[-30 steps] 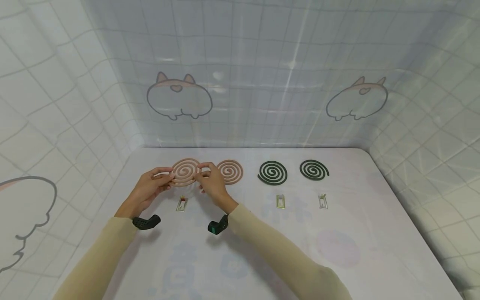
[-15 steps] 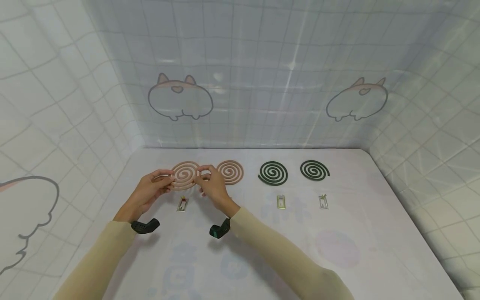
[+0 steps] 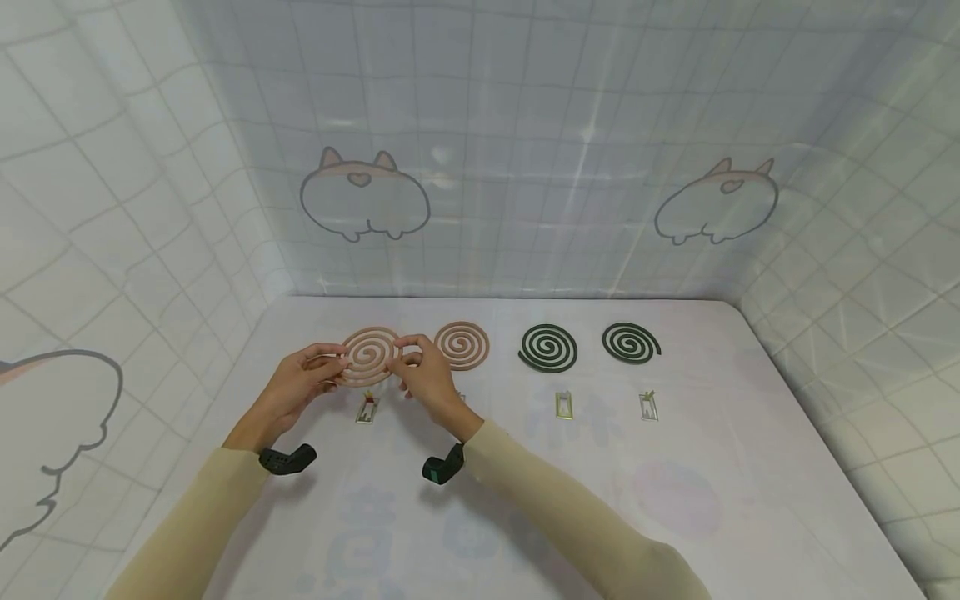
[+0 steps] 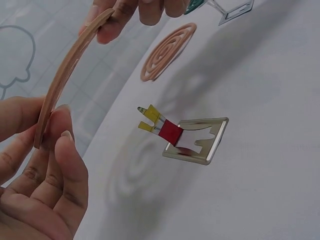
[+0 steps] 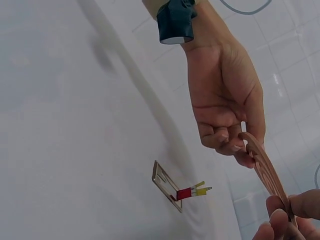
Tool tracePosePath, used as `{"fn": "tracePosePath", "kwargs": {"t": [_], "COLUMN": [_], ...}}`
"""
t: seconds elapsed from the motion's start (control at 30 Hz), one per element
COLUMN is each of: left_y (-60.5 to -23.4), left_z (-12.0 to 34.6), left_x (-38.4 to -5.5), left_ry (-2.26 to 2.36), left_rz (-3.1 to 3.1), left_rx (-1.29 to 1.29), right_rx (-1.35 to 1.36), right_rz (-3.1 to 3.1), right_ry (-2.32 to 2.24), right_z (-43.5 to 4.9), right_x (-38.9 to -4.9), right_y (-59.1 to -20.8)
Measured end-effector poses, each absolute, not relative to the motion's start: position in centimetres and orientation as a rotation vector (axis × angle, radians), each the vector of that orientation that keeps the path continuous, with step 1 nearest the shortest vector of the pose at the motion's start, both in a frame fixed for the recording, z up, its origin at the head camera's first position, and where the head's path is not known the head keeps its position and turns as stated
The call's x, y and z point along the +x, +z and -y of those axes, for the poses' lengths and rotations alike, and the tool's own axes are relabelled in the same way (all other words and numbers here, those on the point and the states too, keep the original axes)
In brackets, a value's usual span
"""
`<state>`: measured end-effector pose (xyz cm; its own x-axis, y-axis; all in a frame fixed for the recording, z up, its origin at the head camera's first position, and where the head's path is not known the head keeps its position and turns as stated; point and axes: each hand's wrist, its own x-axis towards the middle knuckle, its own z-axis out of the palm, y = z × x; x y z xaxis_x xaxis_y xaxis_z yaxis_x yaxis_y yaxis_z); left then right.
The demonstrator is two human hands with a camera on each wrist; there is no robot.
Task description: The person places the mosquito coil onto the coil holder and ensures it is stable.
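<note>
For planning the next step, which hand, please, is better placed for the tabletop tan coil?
Probably the right hand: it's nearer that coil than the left hand. Both pinch the raised coil.

The head view looks forward and down across the worktop (image 3: pixel 750 433); both wrist views, closer, share the held coil (image 4: pixel 65 70) edge-on.

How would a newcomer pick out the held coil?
Over the left of the white table, the left hand and right hand grip a tan mosquito coil by opposite edges. Unlike the other tan coil, lying flat, it is held up off the table.
</note>
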<state>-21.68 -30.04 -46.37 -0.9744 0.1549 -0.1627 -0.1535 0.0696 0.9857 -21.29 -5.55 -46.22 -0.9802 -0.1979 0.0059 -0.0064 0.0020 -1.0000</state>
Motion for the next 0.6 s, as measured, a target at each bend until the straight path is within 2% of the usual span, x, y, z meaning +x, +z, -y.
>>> {"fn": "tracePosePath", "kwargs": {"t": [0.6], "left_y": [-46.4], "left_z": [30.2], "left_x": [-20.7], "left_ry": [1.94], "left_rz": [-2.167], "left_rx": [-0.017], "right_rx": [-0.268], "right_rz": [-2.124], "right_ry": [-2.094], "right_z": [5.1], "right_x": [-19.9], "right_y": [-46.3]}}
